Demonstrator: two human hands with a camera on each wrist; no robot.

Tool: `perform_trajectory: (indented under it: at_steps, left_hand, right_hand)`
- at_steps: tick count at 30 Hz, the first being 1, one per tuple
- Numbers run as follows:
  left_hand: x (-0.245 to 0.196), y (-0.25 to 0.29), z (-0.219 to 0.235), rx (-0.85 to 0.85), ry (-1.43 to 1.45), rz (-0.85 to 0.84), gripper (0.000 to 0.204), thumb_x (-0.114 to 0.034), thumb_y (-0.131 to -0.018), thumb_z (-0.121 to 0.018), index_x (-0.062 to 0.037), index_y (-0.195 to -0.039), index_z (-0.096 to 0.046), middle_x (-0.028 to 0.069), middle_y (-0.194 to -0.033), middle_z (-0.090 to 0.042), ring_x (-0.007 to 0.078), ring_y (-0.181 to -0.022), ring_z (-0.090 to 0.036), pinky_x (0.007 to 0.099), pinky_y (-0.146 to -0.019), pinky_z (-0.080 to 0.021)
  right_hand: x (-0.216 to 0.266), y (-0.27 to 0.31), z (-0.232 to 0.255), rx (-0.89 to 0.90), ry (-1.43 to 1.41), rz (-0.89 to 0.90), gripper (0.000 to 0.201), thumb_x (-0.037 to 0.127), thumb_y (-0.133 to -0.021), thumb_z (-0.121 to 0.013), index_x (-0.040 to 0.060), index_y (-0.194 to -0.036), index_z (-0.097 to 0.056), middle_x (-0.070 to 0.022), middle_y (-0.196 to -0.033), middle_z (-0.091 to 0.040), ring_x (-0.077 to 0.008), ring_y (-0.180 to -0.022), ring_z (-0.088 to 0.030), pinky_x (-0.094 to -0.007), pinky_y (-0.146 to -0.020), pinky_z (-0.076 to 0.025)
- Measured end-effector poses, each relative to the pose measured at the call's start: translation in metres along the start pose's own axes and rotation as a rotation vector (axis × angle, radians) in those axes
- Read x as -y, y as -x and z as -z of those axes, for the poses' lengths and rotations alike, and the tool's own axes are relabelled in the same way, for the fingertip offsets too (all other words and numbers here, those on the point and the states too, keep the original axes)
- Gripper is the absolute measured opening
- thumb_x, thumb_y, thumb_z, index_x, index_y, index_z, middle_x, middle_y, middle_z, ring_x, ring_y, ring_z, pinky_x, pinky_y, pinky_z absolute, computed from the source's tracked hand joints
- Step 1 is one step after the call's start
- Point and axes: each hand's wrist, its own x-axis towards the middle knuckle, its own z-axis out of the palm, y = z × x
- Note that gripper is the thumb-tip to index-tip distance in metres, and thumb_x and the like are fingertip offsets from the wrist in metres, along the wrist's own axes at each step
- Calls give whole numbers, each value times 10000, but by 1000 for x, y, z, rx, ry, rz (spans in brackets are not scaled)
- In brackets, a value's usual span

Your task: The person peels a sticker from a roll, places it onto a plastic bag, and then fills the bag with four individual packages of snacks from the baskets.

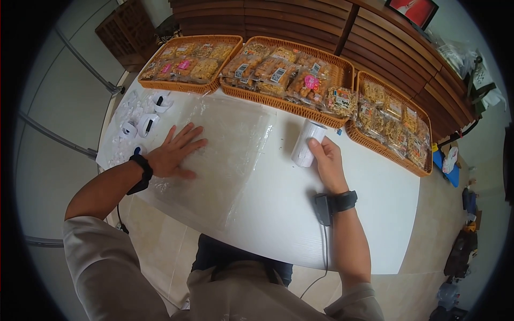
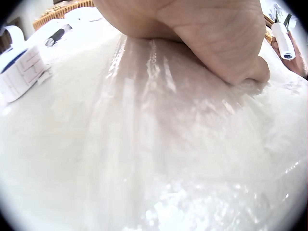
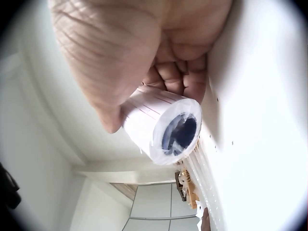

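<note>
Paper loops (image 1: 142,127) sit near ten o'clock on my feed, apparently out of the work's way. At nine, I see the left hand (image 1: 172,156) resting on plastic film (image 1: 230,158), fingers spread, probably to hold it flat. At two, the right hand (image 1: 331,163) grasps a white roll (image 1: 306,145), likely to steady it.

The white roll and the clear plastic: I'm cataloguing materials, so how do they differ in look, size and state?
The white roll is opaque with reddish lines; the clear plastic is see-through and glossy. The white roll is a compact cylinder; the clear plastic spreads flat and far wider. The right grip holds the white roll; the left grip rests on the clear plastic. Each has one grip on it.
</note>
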Motion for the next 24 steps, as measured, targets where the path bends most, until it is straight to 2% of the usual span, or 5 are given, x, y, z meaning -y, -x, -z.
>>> perform_trajectory:
  at_steps: [17,24]
  left_hand:
    - [-1,1,1,2,14,3,973,-551,-808,-737,-191,-1568,-248,124,-1663,-70,324,-1543,29,622,-1201,-7]
    - [5,3,-8,-59,15,-35,976,-554,-807,-735,-191,-1569,-244,125,-1664,-75,323,-1544,19,616,-1202,0]
  right_hand:
    - [1,0,0,16,63,-10,305,266,-935,-711,17,-1110,-687,-19,-941,-692,-79,-854,-602,-257,-796,-480]
    - [4,3,-3,17,-4,-24,328,225,-930,-724,-2,-1160,-669,-41,-1003,-702,-98,-897,-629,-272,-828,-503]
